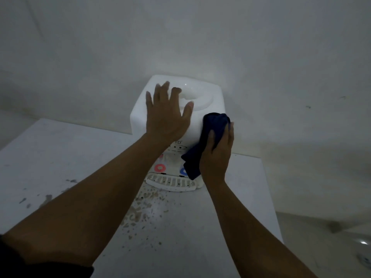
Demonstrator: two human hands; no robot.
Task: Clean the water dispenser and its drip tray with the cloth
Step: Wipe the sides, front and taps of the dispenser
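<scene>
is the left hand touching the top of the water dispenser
Touching: the head view shows the left hand lying flat, fingers spread, on the water dispenser top.

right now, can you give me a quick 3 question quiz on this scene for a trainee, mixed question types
1. True or false: the left hand lies flat with spread fingers on top of the water dispenser.
2. Multiple choice: the dark blue cloth is held by the right hand against
A. the drip tray
B. the dispenser's upper front right corner
C. the table
3. Fill in: of the red tap and the blue tap, the one on the right hand's side is ____.

Key: 1 true; 2 B; 3 blue
</scene>
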